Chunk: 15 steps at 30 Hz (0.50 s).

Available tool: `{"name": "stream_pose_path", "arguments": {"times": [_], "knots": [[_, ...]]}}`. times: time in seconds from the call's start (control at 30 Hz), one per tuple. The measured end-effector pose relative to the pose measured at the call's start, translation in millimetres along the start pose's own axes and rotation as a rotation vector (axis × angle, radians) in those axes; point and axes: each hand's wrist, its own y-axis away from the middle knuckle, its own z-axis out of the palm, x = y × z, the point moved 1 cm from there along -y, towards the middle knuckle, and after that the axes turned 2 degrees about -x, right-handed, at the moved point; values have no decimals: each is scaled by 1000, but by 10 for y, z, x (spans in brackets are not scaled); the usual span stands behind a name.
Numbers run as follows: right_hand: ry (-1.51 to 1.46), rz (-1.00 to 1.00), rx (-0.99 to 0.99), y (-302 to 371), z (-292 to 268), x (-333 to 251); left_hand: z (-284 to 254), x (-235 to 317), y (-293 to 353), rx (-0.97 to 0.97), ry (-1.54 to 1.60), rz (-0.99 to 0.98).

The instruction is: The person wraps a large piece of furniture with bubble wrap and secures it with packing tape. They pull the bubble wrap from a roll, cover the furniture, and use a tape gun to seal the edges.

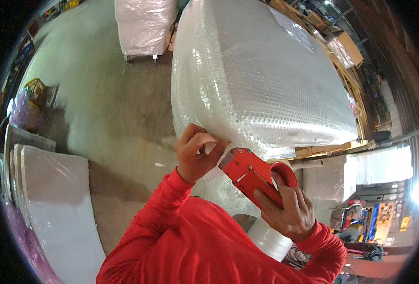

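Just by bubble-wrap edge [266, 138], left hand [196, 155] pinched, right hand [291, 214] gripping tape dispenser [250, 176], open floor [103, 106] leftward

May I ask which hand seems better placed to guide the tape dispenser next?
Probably the right hand: it grips the red dispenser, while the left hand is by the bubble wrap.

Bubble-wrapped bundle [275, 80]: upper end cut off from my view. Left of it, white wrapped stack [145, 28]: top likewise cut off. At its near corner, cannot tell what the left hand [196, 154] pinches. Below it, pale roll [270, 239] part-hidden by red shirt [205, 241]. Far right, small tools [356, 222] indistinct.
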Motion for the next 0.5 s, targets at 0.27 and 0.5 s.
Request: {"name": "stream_pose_path", "arguments": {"times": [0.27,0.5], "knots": [[-43,-6,-66,204,27,26,35,3,12,-7,-31,50],[-60,-10,13,368,244,88,11,41,22,-64,-57,24]]}}
